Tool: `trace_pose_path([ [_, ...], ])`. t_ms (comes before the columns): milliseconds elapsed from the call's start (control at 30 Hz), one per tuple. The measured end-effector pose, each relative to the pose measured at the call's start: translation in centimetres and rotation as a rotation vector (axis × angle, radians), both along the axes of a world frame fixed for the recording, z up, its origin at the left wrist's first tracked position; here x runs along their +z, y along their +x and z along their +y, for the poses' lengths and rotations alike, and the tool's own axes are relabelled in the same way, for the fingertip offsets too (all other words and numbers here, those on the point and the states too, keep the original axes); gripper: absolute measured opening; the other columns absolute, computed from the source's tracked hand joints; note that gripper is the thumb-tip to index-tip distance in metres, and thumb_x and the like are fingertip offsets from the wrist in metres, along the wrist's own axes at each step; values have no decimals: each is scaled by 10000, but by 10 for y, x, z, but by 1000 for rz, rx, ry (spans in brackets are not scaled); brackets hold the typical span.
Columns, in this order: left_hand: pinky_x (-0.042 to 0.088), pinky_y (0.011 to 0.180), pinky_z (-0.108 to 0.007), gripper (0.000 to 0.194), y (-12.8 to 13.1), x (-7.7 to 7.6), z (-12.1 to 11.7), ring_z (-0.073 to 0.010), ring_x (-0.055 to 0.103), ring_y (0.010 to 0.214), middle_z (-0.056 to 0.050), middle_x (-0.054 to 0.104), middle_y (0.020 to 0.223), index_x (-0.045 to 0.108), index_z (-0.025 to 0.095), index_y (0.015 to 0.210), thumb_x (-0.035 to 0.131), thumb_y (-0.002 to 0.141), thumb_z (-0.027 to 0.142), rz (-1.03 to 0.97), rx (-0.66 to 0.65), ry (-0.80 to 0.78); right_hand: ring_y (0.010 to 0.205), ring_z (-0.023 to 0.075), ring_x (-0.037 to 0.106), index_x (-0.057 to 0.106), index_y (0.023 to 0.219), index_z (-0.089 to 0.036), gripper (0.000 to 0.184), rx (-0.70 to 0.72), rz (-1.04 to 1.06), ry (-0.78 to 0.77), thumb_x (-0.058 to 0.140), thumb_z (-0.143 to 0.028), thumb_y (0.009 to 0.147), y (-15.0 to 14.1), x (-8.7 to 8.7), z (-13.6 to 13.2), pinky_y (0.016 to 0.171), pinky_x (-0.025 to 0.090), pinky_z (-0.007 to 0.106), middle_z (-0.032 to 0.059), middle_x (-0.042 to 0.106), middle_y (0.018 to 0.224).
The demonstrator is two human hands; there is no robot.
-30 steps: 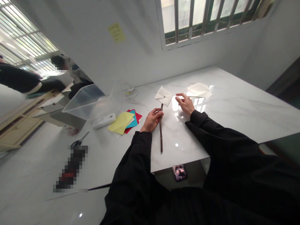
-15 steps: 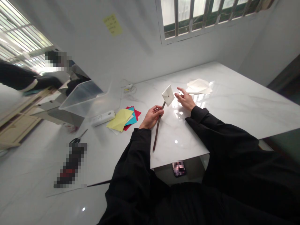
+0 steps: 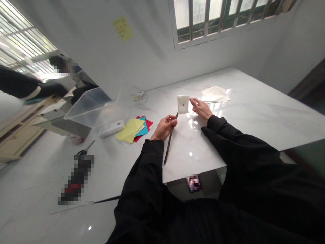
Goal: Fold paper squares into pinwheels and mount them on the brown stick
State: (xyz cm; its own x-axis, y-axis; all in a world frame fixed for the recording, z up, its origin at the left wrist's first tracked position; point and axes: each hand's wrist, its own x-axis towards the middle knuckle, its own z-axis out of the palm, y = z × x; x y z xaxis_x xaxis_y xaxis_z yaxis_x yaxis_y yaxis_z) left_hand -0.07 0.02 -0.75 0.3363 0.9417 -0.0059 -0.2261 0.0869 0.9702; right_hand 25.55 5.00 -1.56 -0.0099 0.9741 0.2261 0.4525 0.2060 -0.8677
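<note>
My left hand [image 3: 164, 127] is closed around a dark brown stick [image 3: 168, 148], which slants with its lower end towards me. At the stick's upper end sits a cream paper pinwheel [image 3: 185, 108], roughly square, with a small dark pin at its middle. Just right of the paper is my right hand [image 3: 201, 108], its index finger stretched to the paper's edge. Whether that fingertip touches the paper I cannot tell. Nothing shows in the right hand, and its fingers are apart.
Cream paper pieces [image 3: 216, 94] lie beyond my right hand. To the left are yellow paper [image 3: 130, 131] over blue and red sheets, a white elongated device [image 3: 111, 128], scissors [image 3: 85, 149] and a clear plastic bin [image 3: 88, 105]. Another person [image 3: 83, 79] is at the far left.
The pinwheel has turned on the stick, from standing on a corner to nearly upright. My right index finger has dropped slightly towards its edge. The stick's lower end has shifted slightly left.
</note>
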Motion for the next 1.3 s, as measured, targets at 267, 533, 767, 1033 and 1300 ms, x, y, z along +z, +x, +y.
trace_pose_path([
  [267,397,656,-252,510,-1,-2,2,-103,550,674,7,636,748,659,162,994,1000,664,350,-13,0,7,729,224,660,727,684,-187,824,-73,-130,2,316,-811,1031,3,-5,7,811,453,336,82,683,680],
  [533,404,659,-252,505,-2,-1,2,-105,557,677,4,641,750,663,164,992,1001,656,330,-19,9,-23,780,254,693,727,1291,-197,733,-46,-18,71,433,-807,1009,2,1,0,843,488,363,41,706,740],
  [767,402,658,-252,527,-2,-2,2,-102,554,679,9,633,756,662,165,993,1008,641,348,-29,16,-29,747,251,682,612,532,-218,815,-72,-175,-80,319,-758,1066,3,0,4,863,445,354,96,674,637],
  [1033,397,657,-250,522,-2,-2,3,-102,559,678,9,640,753,656,161,991,1002,644,340,-32,21,-26,818,277,673,772,1063,-191,521,-138,-144,38,423,-577,1073,0,1,-1,830,458,360,72,710,761],
  [1300,400,654,-251,512,-1,-1,1,-101,556,679,9,637,752,656,160,990,996,650,334,-25,22,-26,691,211,605,811,750,-197,248,26,-297,-47,578,-173,831,3,1,1,731,430,307,28,670,625],
])
